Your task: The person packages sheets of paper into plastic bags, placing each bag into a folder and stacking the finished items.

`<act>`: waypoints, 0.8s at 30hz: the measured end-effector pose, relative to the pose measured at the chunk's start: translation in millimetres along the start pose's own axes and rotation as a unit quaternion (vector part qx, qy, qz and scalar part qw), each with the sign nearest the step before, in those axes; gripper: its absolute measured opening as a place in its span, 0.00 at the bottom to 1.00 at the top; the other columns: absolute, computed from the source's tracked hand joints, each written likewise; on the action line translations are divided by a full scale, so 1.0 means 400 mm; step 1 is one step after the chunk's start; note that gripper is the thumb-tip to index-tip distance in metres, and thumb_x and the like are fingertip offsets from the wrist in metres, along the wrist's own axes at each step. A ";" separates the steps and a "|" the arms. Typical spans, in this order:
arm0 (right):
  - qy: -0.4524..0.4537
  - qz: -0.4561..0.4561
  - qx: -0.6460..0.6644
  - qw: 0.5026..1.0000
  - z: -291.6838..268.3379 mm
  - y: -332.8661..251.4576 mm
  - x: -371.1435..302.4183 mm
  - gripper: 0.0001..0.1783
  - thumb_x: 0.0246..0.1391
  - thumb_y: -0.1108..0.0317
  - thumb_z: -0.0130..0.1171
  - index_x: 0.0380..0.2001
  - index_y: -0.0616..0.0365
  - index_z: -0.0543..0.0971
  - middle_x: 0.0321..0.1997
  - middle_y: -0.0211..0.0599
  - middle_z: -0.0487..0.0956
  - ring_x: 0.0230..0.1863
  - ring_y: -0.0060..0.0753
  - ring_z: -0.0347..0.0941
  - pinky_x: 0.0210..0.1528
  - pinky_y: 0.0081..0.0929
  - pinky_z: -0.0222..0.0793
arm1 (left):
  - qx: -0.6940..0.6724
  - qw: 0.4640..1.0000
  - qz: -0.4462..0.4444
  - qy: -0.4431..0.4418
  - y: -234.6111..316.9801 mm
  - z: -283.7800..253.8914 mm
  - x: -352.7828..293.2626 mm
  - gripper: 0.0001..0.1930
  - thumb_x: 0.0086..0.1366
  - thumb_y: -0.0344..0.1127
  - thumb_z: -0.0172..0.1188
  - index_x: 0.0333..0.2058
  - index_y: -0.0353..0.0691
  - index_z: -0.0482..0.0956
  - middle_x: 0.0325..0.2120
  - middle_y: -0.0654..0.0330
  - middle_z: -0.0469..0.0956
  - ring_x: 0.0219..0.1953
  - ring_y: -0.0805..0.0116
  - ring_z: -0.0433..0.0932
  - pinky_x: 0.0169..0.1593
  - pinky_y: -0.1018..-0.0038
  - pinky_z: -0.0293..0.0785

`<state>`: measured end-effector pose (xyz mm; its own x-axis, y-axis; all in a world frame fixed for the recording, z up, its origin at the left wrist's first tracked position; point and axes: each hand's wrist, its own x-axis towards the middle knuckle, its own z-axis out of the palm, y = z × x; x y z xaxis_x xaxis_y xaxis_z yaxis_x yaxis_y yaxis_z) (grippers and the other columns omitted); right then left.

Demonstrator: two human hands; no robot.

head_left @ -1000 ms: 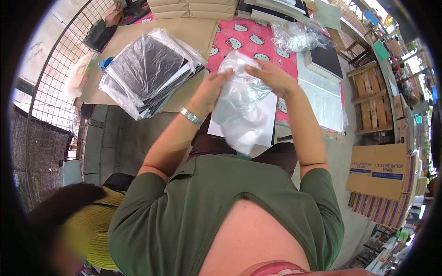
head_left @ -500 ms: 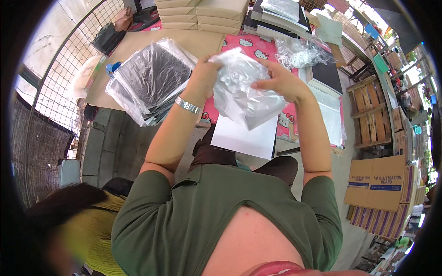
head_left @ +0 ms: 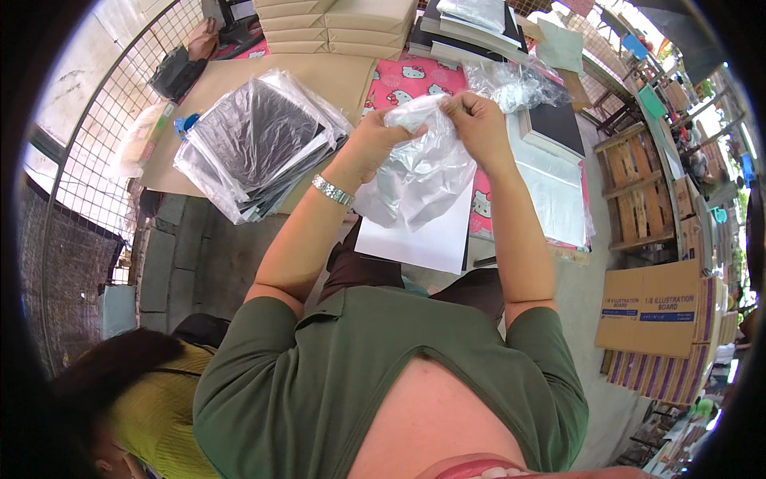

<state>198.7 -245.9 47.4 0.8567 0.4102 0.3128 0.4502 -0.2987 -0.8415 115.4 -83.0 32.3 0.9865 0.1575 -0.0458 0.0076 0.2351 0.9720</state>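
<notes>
A crumpled clear plastic bag (head_left: 419, 180) hangs between my hands above the near edge of the table. My left hand (head_left: 383, 144) grips its upper left part, thumb over the film. At the top right of the bag, the fingers of my right hand (head_left: 475, 120) pinch its edge. Below the bag, white sheets (head_left: 419, 243) with a dark layer beneath stick out past the table edge over my lap. To the left lies a pile of black sheets in clear plastic sleeves (head_left: 255, 140).
Brown paper-wrapped packs (head_left: 331, 32) are stacked at the back. Loose clear plastic (head_left: 515, 86) and a black-topped stack (head_left: 554, 132) lie on the right. A person in a yellow-green top (head_left: 163, 407) is close at my lower left. Cardboard boxes (head_left: 650, 311) stand at the right.
My right hand has moved up and left to the bag's top edge, its fingers now pinched together. The bag has shifted slightly left, and my left hand has lowered a little.
</notes>
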 end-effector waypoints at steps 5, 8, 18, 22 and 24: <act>0.099 -0.102 0.076 0.987 0.021 -0.018 -0.019 0.10 0.53 0.65 0.56 0.25 0.61 0.75 0.16 0.19 0.67 0.20 0.11 0.58 0.22 0.14 0.54 | -0.175 0.983 0.043 -0.019 -0.021 -0.013 0.017 0.18 0.49 0.14 0.49 0.41 0.29 0.73 0.33 0.55 0.77 0.34 0.69 0.77 0.38 0.75 0.75; 0.113 -0.074 -0.001 0.991 0.033 -0.073 -0.036 0.11 0.54 0.64 0.54 0.24 0.61 0.75 0.16 0.20 0.67 0.20 0.12 0.58 0.22 0.15 0.55 | -0.235 0.964 0.114 -0.042 -0.003 0.010 0.005 0.13 0.51 0.18 0.52 0.37 0.32 0.75 0.32 0.55 0.77 0.34 0.67 0.78 0.40 0.71 0.76; 0.059 -0.084 0.131 0.986 0.069 -0.130 -0.035 0.06 0.48 0.71 0.59 0.29 0.60 0.75 0.23 0.23 0.73 0.25 0.14 0.64 0.30 0.15 0.61 | -0.349 0.933 0.089 -0.003 0.029 -0.019 -0.002 0.13 0.56 0.21 0.49 0.41 0.34 0.71 0.38 0.58 0.74 0.35 0.70 0.76 0.40 0.74 0.74; 0.103 -0.050 0.231 0.966 0.057 -0.137 -0.025 0.04 0.53 0.71 0.55 0.26 0.58 0.74 0.21 0.19 0.69 0.24 0.12 0.60 0.27 0.12 0.56 | -0.298 0.944 0.141 -0.023 0.047 -0.039 -0.028 0.13 0.53 0.22 0.54 0.40 0.33 0.72 0.35 0.57 0.76 0.36 0.70 0.76 0.41 0.75 0.73; 0.058 -0.013 0.213 0.975 0.041 -0.123 -0.029 0.08 0.55 0.67 0.53 0.24 0.58 0.74 0.20 0.17 0.66 0.22 0.12 0.57 0.25 0.14 0.52 | -0.226 0.963 0.143 -0.035 0.062 -0.050 -0.037 0.17 0.49 0.20 0.57 0.40 0.33 0.71 0.35 0.57 0.76 0.37 0.69 0.76 0.42 0.73 0.73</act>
<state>162.4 -221.6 78.1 0.8803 0.3060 0.3626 0.3470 0.1059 -0.9318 97.7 -60.5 52.4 0.9465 0.2158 0.2400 -0.3221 0.5874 0.7424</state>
